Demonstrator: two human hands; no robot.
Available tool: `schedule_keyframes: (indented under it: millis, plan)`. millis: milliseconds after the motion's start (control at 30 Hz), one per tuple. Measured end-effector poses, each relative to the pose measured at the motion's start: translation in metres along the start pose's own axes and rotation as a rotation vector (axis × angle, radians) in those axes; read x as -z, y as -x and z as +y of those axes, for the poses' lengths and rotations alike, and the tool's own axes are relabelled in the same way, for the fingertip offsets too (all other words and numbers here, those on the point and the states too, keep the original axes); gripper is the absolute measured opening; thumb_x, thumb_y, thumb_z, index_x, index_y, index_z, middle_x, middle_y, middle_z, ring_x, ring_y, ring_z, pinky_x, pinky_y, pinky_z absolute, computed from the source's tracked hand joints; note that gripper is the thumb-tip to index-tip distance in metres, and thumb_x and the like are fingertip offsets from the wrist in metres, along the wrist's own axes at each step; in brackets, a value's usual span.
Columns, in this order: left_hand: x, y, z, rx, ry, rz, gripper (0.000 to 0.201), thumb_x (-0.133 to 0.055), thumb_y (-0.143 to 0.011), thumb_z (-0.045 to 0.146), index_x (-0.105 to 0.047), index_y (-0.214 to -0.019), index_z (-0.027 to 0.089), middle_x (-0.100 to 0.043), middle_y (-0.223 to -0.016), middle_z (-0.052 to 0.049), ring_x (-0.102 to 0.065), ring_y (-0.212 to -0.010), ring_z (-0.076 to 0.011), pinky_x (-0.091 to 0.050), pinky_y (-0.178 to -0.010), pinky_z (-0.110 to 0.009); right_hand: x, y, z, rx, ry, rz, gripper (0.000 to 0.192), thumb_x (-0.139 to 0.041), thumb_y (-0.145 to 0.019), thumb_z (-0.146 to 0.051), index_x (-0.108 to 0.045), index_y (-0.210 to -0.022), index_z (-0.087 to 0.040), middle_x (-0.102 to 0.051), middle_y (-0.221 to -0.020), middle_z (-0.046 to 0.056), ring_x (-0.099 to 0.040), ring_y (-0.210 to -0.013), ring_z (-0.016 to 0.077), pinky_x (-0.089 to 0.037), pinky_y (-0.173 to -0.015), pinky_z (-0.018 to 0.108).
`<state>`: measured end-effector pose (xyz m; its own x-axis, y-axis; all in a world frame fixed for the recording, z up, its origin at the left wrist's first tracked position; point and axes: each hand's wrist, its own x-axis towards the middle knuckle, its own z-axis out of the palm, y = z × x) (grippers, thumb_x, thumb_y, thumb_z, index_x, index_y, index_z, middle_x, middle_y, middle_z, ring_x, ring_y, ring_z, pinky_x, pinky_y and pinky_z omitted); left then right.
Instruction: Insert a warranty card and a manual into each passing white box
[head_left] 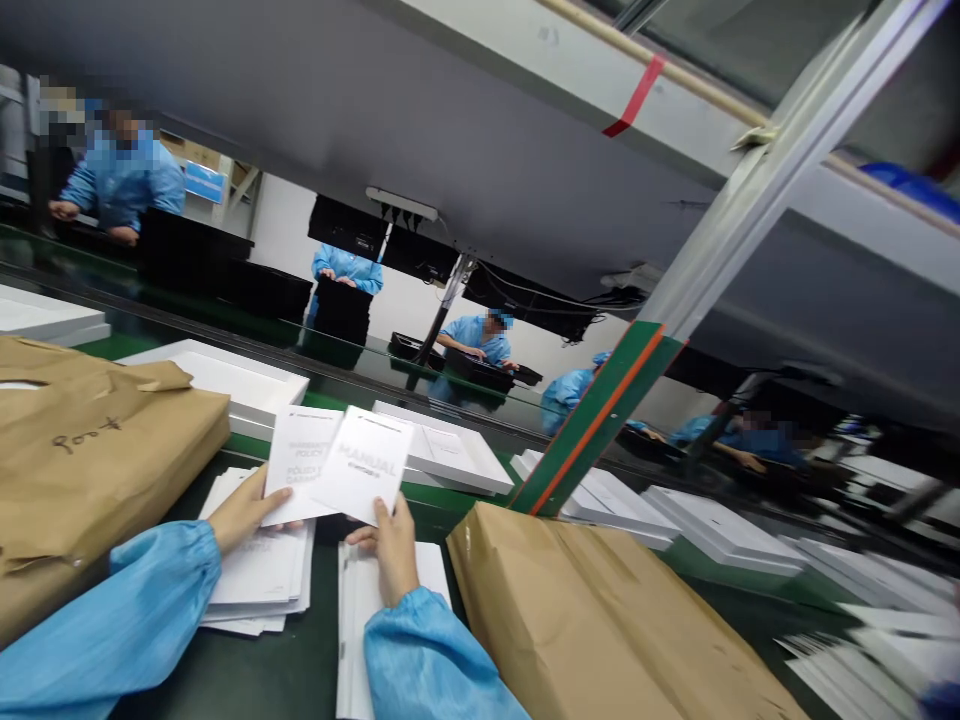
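My left hand (pixel 251 505) pinches a white warranty policy booklet (pixel 296 440) by its lower left edge. In my right hand (pixel 394 545) is a white booklet marked MANUAL (pixel 367 462), gripped at its lower right corner. The manual overlaps the right side of the warranty booklet, and both are held up above the bench. Beneath my left hand lies a loose stack of white booklets (pixel 259 580). A second stack of white booklets (pixel 356 620) sits under my right hand and forearm, partly hidden by them.
Brown paper packages stand on both sides: one torn open (pixel 135 440) at left, one (pixel 585 610) at right. White box trays (pixel 247 385) line the conveyor behind. A green-and-orange post (pixel 600 420) rises at right beneath an overhead shelf (pixel 450 120). Several people in blue work across the line.
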<state>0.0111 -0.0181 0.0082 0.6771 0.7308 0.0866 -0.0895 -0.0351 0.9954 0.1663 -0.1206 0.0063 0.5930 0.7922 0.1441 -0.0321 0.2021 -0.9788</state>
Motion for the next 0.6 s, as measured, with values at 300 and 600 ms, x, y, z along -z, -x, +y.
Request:
schedule_keyframes:
  millis: [300, 600]
  plan:
    - [-0.0022, 0.0016, 0.0008, -0.011, 0.056, 0.02, 0.056, -0.052, -0.065, 0.041, -0.031, -0.109, 0.015, -0.056, -0.097, -0.013, -0.06, -0.058, -0.0176, -0.04, -0.042, -0.022, 0.0036, -0.0024, -0.0037, 0.117, 0.028, 0.081, 0.038, -0.043, -0.071, -0.045, -0.04, -0.096, -0.017, -0.057, -0.057, -0.001, -0.048, -0.036, 0.0082, -0.03, -0.035, 0.018]
    - [-0.0042, 0.0036, 0.0045, -0.016, 0.047, 0.024, 0.052, -0.05, -0.064, 0.045, -0.035, -0.103, 0.014, -0.056, -0.097, -0.012, -0.06, -0.057, -0.0154, -0.04, -0.044, -0.022, 0.0024, -0.0004, -0.0023, 0.071, 0.087, 0.037, 0.039, -0.046, -0.068, -0.045, -0.043, -0.095, -0.018, -0.057, -0.086, 0.006, -0.042, -0.035, 0.0032, -0.024, -0.032, 0.018]
